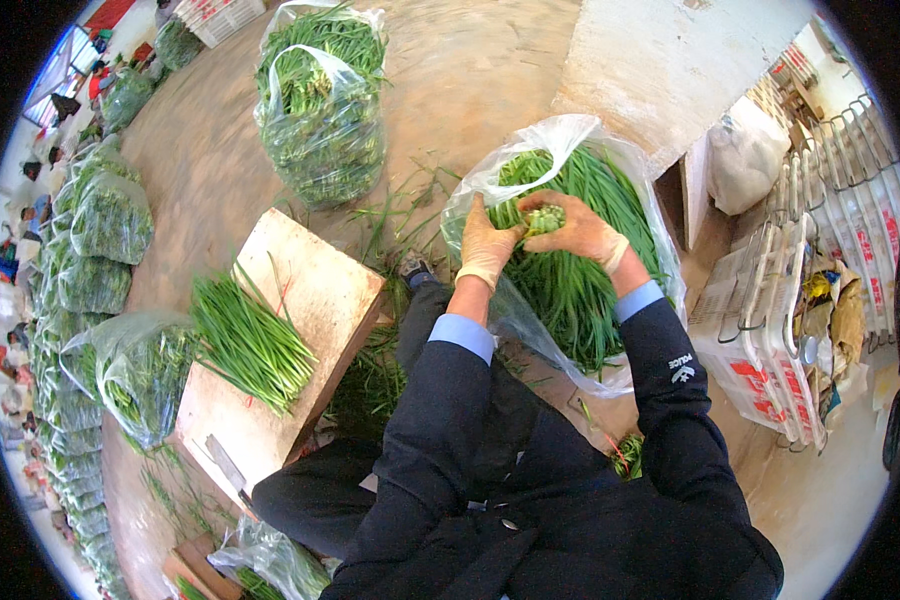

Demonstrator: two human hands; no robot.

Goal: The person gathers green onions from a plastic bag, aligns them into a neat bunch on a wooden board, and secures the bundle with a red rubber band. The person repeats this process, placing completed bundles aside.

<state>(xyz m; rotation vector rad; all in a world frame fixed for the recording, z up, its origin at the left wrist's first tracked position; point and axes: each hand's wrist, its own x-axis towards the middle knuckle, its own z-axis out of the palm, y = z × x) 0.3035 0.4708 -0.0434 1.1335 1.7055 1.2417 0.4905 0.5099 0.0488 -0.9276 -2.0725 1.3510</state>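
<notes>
A clear plastic bag (652, 247) stands upright before me, packed with long green stalks (570, 315) that look like chives. My right hand (581, 229), in a beige glove, curls around the pale bunched ends (546, 219) of a bundle at the bag's mouth. Beside it is my left hand (487, 244), gloved the same way, its thumb against the bundle and its forefinger pointing up near the bag's rim. Whether its other fingers grip the greens is hidden. Left of my legs, a bunch of green stalks (255, 341) tied with red lies on a worn board (322, 262).
A wide-bladed knife (226, 466) lies on the board's near corner. Another filled bag (322, 135) stands ahead. Bags of greens (109, 217) line the left, with people beyond. White plastic crates (750, 330) are stacked at the right. Loose stalks (379, 225) litter the floor.
</notes>
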